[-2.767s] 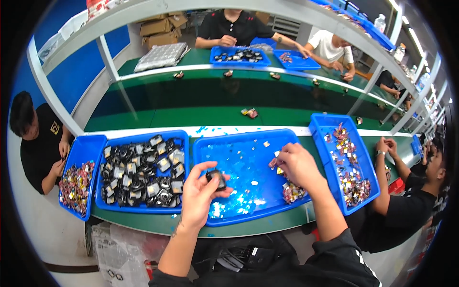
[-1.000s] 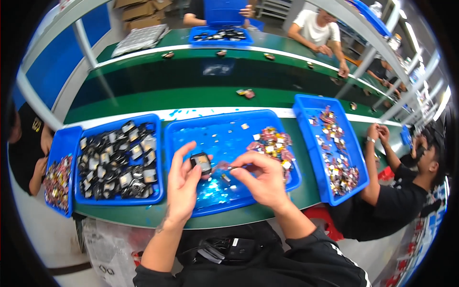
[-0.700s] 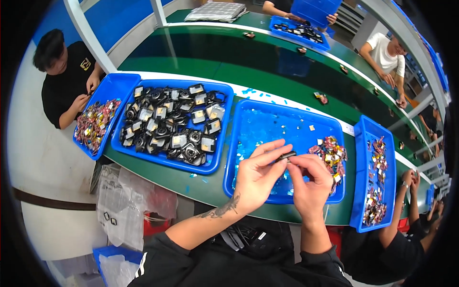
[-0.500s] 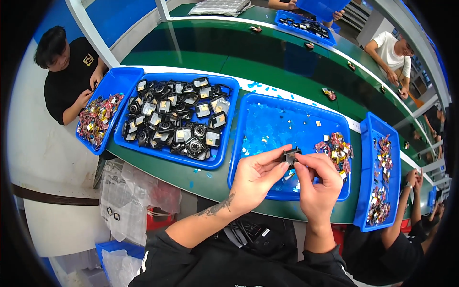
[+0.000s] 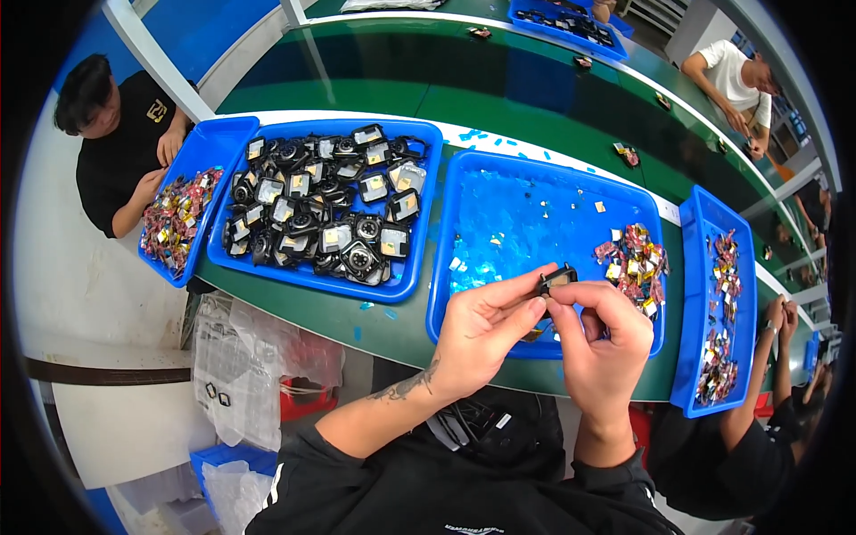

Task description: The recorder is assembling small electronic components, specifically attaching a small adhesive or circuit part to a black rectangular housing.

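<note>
Grip: I'm pinching the small black part (image 5: 556,280) between left hand (image 5: 482,332) and right hand (image 5: 603,343) fingertips.
Handling: I'm judging it light, rigid; holding its edges.

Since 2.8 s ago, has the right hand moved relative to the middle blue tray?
Yes. The right hand has left the colourful parts pile at the middle blue tray's right side, coming toward the near rim to meet the left hand on the small black part.

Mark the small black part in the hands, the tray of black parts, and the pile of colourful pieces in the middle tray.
small black part (image 5: 556,280), head view, its top face.
tray of black parts (image 5: 308,277), head view, near rim.
pile of colourful pieces (image 5: 635,264), head view, middle of the heap.
</note>
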Motion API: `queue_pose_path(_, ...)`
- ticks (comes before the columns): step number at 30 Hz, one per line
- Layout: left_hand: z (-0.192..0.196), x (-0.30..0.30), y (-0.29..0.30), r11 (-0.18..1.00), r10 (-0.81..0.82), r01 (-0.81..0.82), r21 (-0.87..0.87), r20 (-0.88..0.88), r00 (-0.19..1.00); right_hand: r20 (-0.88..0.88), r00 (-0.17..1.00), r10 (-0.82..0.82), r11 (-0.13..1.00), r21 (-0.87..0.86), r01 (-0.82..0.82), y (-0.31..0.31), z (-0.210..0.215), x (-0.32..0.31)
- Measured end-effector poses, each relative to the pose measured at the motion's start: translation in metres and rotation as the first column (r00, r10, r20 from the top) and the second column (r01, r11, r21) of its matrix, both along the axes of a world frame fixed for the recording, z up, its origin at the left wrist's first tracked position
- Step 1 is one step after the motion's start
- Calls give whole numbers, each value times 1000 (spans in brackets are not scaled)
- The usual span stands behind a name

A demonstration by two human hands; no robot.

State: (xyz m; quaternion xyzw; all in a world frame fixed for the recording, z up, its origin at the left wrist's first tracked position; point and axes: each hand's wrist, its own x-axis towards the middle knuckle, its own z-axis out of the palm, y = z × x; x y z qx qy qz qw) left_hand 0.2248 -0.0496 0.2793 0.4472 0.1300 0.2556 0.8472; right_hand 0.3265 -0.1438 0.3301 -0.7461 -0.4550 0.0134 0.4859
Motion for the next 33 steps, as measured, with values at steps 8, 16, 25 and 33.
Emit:
queue_pose_path(8,-7,1,-3,1000,19,-20,4,34,999,-15,1000,10,1000,-7,-10,1,0,0)
queue_pose_path(16,-11,0,-1,999,15,-16,27,64,998,80,996,24,1000,15,-25,5,-1,4)
queue_pose_path(25,-6,-4,-2,994,-106,107,-10,77,991,-75,997,31,989,147,-19,-1,-11,8)
queue_pose_path(33,-12,2,-5,988,36,-14,-155,143,989,-523,816,246,933,357,-52,7,-28,9)
